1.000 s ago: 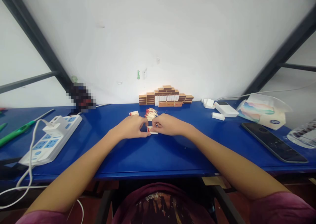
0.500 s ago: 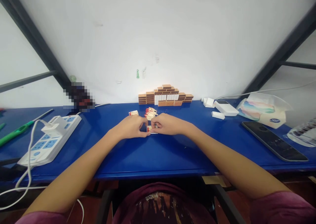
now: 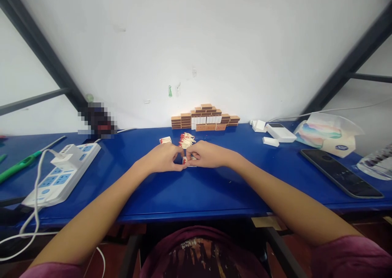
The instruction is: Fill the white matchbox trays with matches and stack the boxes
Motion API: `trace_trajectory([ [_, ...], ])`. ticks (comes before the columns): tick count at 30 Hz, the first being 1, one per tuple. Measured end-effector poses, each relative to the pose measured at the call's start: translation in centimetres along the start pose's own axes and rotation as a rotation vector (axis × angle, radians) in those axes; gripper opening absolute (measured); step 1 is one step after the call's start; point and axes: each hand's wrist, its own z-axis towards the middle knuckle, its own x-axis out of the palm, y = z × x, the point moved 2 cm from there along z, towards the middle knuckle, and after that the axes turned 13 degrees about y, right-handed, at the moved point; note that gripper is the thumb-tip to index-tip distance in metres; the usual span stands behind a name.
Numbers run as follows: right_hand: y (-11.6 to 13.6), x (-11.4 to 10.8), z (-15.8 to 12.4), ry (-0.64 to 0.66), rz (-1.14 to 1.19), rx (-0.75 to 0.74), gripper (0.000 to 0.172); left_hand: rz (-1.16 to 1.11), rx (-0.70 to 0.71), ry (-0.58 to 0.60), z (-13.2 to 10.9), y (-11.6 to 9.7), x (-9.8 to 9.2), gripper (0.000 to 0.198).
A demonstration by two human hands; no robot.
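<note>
Blue tabletop [image 3: 196,198], left to right. Green tool [image 3: 26,163], then power strip [image 3: 53,190] with a white plug in it. Left hand [image 3: 163,157] low over the tabletop: thumb and forefinger apart at the tips, bracketing the left end of a small tray [image 3: 184,161] with red match heads in it; cannot tell whether they press on it. Box [image 3: 165,141] of matches just beyond that hand. Loose matches [image 3: 187,141] heaped beyond the tray. Right hand [image 3: 206,153] over the tray's right part, fingers bunched; cannot tell whether they pinch anything. Matchboxes [image 3: 207,111] stacked near the wall. Far right: phone [image 3: 341,172].
</note>
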Motion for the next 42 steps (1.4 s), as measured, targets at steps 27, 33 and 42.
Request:
trace_trajectory([
  [27, -0.3, -0.5, -0.2, -0.071, -0.061, 0.067, 0.009, -0.037, 0.002, 0.013, 0.0, -0.2, 0.1, 0.03],
  [33, -1.4, -1.2, -0.1, -0.204, -0.166, 0.157, 0.015, -0.064, 0.012, -0.032, 0.0, 0.5, -0.2, 0.034],
  [42, -3.1, -2.1, -0.4, -0.37, -0.182, 0.266, 0.014, -0.071, -0.037, -0.058, 0.4, 0.2, 0.3, 0.045],
])
